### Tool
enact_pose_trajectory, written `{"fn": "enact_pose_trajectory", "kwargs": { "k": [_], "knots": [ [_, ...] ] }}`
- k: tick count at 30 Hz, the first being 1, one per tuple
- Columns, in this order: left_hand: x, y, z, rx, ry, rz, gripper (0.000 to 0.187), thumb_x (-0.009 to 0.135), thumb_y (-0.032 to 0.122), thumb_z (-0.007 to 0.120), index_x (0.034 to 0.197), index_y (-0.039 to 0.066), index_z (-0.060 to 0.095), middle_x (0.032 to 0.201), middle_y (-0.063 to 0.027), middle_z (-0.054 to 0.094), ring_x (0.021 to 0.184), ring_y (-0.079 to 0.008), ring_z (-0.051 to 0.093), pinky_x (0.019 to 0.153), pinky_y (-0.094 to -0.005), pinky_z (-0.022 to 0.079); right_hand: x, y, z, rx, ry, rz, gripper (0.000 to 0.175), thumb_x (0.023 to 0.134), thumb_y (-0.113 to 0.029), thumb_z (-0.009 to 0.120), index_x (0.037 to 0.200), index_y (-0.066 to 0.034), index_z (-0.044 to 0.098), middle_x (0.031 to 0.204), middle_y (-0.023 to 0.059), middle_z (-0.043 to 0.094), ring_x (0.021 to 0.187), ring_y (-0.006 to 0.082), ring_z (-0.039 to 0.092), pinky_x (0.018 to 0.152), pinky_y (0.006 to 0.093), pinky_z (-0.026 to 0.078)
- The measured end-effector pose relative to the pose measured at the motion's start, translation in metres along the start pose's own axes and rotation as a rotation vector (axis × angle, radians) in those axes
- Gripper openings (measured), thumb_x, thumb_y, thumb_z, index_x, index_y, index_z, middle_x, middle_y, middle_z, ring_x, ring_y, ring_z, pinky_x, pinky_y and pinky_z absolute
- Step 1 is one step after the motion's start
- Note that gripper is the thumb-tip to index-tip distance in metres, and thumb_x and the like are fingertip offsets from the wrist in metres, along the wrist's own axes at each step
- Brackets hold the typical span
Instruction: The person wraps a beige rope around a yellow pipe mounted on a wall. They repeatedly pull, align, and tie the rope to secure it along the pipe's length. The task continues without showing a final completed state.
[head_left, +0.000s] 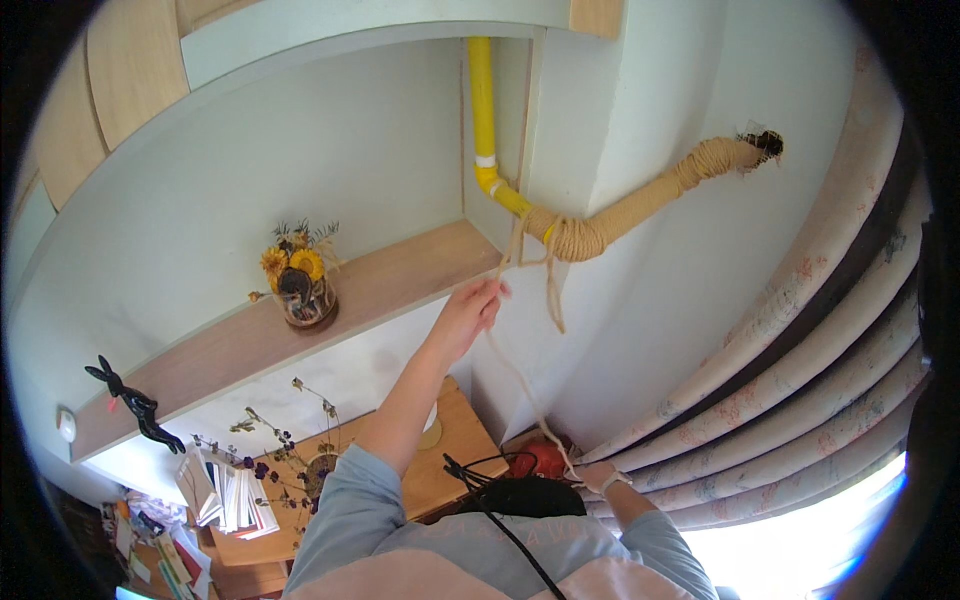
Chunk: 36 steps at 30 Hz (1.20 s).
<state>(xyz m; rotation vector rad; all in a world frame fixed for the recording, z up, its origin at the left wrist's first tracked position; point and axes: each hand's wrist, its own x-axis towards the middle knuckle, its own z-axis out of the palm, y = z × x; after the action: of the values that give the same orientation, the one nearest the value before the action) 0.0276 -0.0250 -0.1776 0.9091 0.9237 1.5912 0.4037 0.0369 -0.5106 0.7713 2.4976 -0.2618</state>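
Note:
My left hand is raised in front of the shelf edge, its fingers closed on a strand of tan rope. From there the strand rises to the wrapped pipe and also hangs down towards my right hand, low beside the curtain and with a band on its wrist. The rope's lower part reaches my right hand, whose fingers are too small to make out well. Rope coils surround the bend of a yellow pipe, and the wrapping runs on to a hole in the wall. A loose end dangles under the coils.
A wooden shelf bears a glass jar of dried flowers and a black rabbit figure. Below stand a wooden desk, books and dried stems. Patterned curtains hang at the right; a red object lies low.

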Motion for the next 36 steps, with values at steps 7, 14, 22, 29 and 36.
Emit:
{"fn": "enact_pose_trajectory", "kwargs": {
  "k": [7,14,22,29,36],
  "knots": [
    [-0.086,-0.16,-0.095,-0.023,0.28,-0.483,0.018,0.091,0.019,0.046,0.087,0.004,0.056,0.062,0.0047,0.044,0.05,-0.0036,0.035,0.045,-0.0173,0.03,0.025,-0.065,-0.2,0.723,0.656,-0.208,0.034,0.092,-0.026,0.037,0.107,-0.0027,0.056,0.103,0.0179,0.059,0.096,0.0342,0.055,0.083,0.0385,0.043],
    [-0.186,-0.286,-0.142,0.207,0.358,-0.754,0.022,0.085,0.024,0.052,0.077,0.006,0.062,0.052,0.0004,0.046,0.043,-0.009,0.04,0.038,-0.0243,0.031,0.029,-0.163,-0.374,1.023,1.055,-0.532,0.028,0.093,-0.017,0.04,0.114,-0.0037,0.051,0.1,0.0153,0.061,0.093,0.0286,0.058,0.079,0.0324,0.045],
    [-0.215,-0.329,-0.183,0.807,0.057,-0.998,0.015,0.079,0.016,0.05,0.07,0.01,0.06,0.061,-0.0054,0.054,0.05,-0.0177,0.049,0.046,-0.0324,0.04,0.026,-0.155,-0.381,0.953,1.364,-0.211,0.013,0.09,-0.015,0.047,0.093,-0.0028,0.047,0.064,0.0128,0.055,0.053,0.0262,0.052,0.049,0.0376,0.04],
    [-0.121,-0.268,-0.164,1.378,0.004,-0.305,0.027,0.085,0.025,0.044,0.09,0.005,0.062,0.089,-0.0174,0.061,0.086,-0.0313,0.056,0.075,-0.041,0.043,0.017,-0.139,-0.381,1.133,1.196,-0.34,0.031,0.089,-0.016,0.049,0.116,-0.0023,0.046,0.057,0.0069,0.046,0.049,0.0129,0.04,0.049,0.0274,0.036],
    [0.012,-0.007,0.022,0.542,0.258,0.648,0.017,0.083,0.011,0.058,0.096,0.0,0.053,0.093,-0.0034,0.057,0.089,-0.0104,0.053,0.079,-0.0257,0.044,0.03,-0.132,-0.38,1.314,0.84,-0.404,0.022,0.09,-0.014,0.046,0.098,0.0022,0.058,0.064,-0.0016,0.046,0.058,0.007,0.04,0.053,0.0221,0.036]
  ]
}}
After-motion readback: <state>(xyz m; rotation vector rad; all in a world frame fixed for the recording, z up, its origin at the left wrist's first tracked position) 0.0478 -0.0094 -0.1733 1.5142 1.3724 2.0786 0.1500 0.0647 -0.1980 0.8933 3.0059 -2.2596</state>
